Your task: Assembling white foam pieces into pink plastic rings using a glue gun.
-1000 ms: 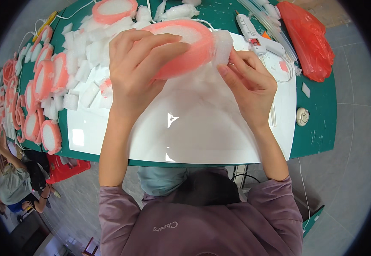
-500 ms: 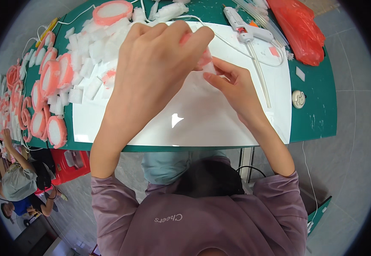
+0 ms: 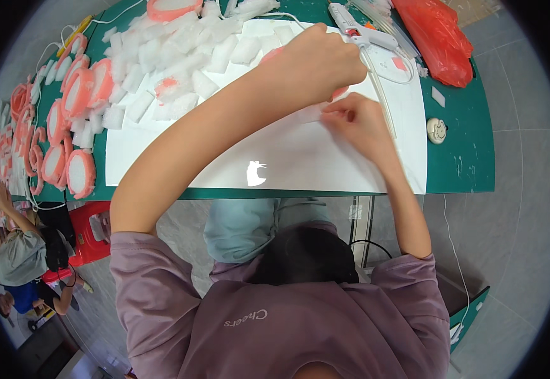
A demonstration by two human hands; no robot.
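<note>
My left hand (image 3: 319, 63) reaches across the white board (image 3: 287, 161) and is closed over a pink ring. Only pink edges of the pink ring (image 3: 338, 93) show beside and under the fingers. Just below it, my right hand (image 3: 358, 123) pinches a white foam strip (image 3: 309, 114) against the ring's lower side. Both hands touch each other at the ring. Most of the ring is hidden by my left hand.
A white glue gun (image 3: 357, 31) lies just behind the hands, with a red plastic bag (image 3: 436, 38) to its right. Loose white foam pieces (image 3: 180, 57) and several pink rings (image 3: 72, 107) cover the left of the green table (image 3: 464, 164). A person (image 3: 16, 252) crouches at lower left.
Both hands have moved away from me toward the back right of the board. The pink ring, plainly visible a second ago, is now mostly covered by my left hand.
</note>
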